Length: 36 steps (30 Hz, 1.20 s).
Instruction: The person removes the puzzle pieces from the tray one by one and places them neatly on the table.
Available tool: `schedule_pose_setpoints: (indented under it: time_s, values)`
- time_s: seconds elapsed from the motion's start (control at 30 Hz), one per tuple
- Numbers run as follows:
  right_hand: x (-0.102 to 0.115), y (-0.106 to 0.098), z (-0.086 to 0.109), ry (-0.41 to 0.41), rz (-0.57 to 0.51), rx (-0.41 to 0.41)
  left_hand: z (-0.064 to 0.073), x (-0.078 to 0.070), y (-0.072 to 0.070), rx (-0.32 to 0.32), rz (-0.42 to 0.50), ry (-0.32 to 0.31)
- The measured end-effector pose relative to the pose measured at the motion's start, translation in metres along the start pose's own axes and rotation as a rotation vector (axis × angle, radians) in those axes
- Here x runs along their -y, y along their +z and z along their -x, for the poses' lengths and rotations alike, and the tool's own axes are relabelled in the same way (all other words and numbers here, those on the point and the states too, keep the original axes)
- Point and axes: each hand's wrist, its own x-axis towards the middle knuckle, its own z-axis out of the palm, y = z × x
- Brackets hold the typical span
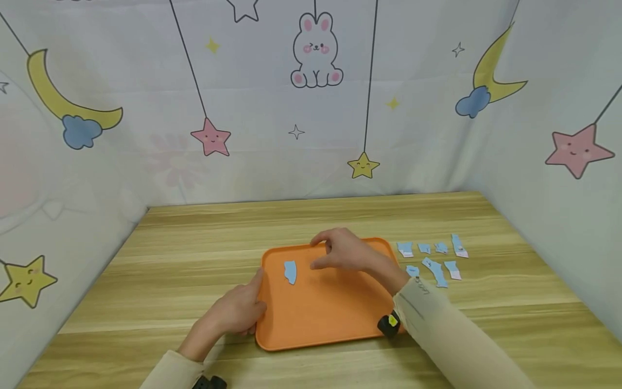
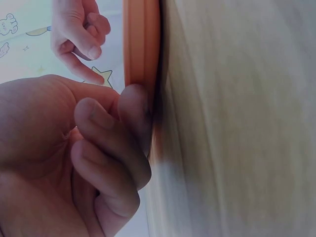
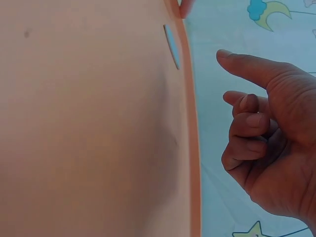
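An orange tray (image 1: 335,319) lies on the table. My left hand (image 1: 238,308) holds its left rim, and in the left wrist view the curled fingers (image 2: 106,126) meet the tray's edge (image 2: 140,44). One light blue piece with irregular edges (image 1: 290,272) lies flat inside the tray, towards the upper left. Over the tray's far part, right of that piece, hovers my right hand (image 1: 345,250). Its thumb and index finger are spread apart with nothing between them; the right wrist view shows the other fingers (image 3: 247,148) bent. The same blue piece (image 3: 171,47) appears there near the rim.
Right of the tray, several light blue and pinkish pieces (image 1: 435,272) lie in two loose rows on the wooden table (image 1: 204,232). Some sit close to the right forearm. A white curtain (image 1: 272,162) with moons, stars and a rabbit encloses the back and sides.
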Motion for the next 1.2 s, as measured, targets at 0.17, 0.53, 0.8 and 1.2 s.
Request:
schedule_pose_setpoints:
  time_s: [0.17, 0.53, 0.8, 1.2]
  values:
    - [0.0, 0.007, -0.007, 0.001, 0.007, 0.04, -0.001, 0.001, 0.0, 0.003, -0.012, -0.015]
    - [0.008, 0.023, -0.015, 0.04, 0.096, 0.106, -0.001, 0.0, -0.001, 0.0, -0.03, -0.014]
    - [0.012, 0.028, -0.02, 0.063, 0.122, 0.137, -0.001, 0.0, -0.001, -0.003, -0.032, -0.013]
    - [0.014, 0.036, -0.025, 0.031, 0.218, 0.121, 0.001, 0.0, -0.002, 0.013, -0.007, 0.004]
